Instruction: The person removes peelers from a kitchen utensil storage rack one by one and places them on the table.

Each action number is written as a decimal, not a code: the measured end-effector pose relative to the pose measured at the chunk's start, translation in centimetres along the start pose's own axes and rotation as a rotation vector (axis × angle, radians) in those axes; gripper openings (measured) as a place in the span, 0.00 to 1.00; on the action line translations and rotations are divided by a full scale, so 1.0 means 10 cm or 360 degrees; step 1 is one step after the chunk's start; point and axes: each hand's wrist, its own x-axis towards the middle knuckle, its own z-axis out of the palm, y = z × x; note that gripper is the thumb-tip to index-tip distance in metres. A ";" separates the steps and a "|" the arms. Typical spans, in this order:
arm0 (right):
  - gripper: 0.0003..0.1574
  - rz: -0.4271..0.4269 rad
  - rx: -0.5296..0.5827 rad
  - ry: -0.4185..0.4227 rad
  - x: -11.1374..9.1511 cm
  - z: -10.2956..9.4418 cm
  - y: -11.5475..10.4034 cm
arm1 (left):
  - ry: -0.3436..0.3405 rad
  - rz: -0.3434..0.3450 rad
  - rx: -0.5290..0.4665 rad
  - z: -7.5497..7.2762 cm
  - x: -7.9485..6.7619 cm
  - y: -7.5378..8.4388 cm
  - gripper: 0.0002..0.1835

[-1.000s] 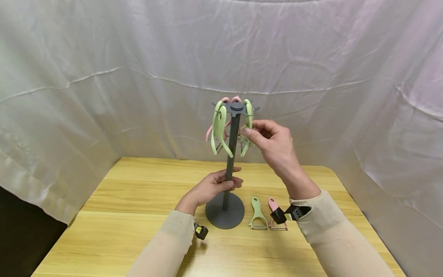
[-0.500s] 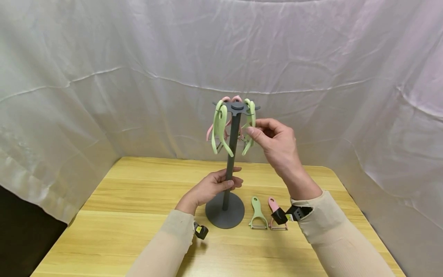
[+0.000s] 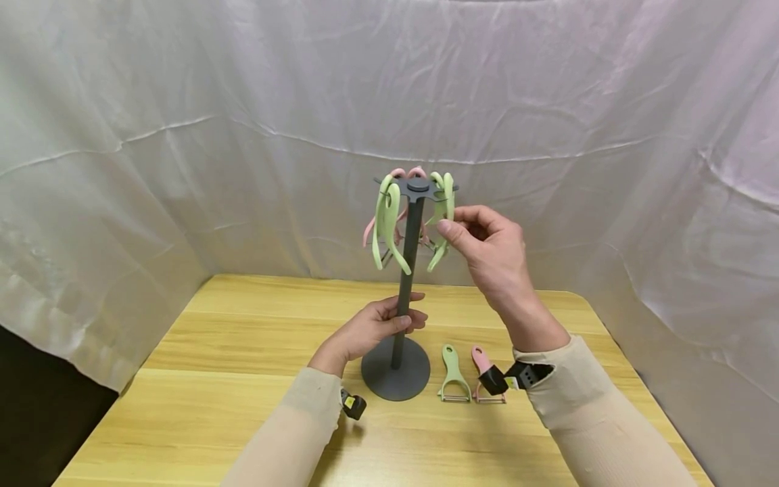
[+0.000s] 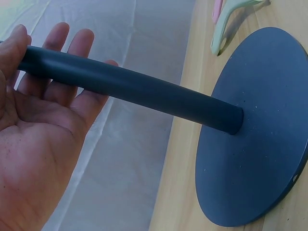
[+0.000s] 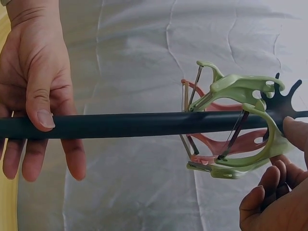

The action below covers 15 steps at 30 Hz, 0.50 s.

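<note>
My left hand (image 3: 359,333) holds the pole of a dark grey hanging stand (image 3: 411,247) above its round base (image 3: 395,385). In the left wrist view the thumb lies on the near side of the pole (image 4: 130,84) and the fingers pass behind it. At the right side of the stand's top, my right hand (image 3: 496,253) pinches a light green peeler (image 3: 450,193) between thumb and fingers. Beside it hangs another green peeler (image 3: 435,215). More green peelers (image 3: 392,216) hang at the left front, and pink peelers (image 3: 368,231) hang behind.
A green peeler (image 3: 451,365) and a pink peeler (image 3: 479,357) lie on the wooden table (image 3: 243,379), right of the base. My right wrist camera partly covers the pink one. Pale fabric (image 3: 304,88) surrounds the back and sides.
My right hand has shifted slightly right with the green peeler, which now hangs farther from the neighbouring green one. The left hand keeps its place on the pole.
</note>
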 end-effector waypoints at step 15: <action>0.21 0.0017 0.0003 0.0016 -0.03 -0.05 -0.01 | 0.0020 0.0001 -0.0001 0.01 0.00 -0.01 0.27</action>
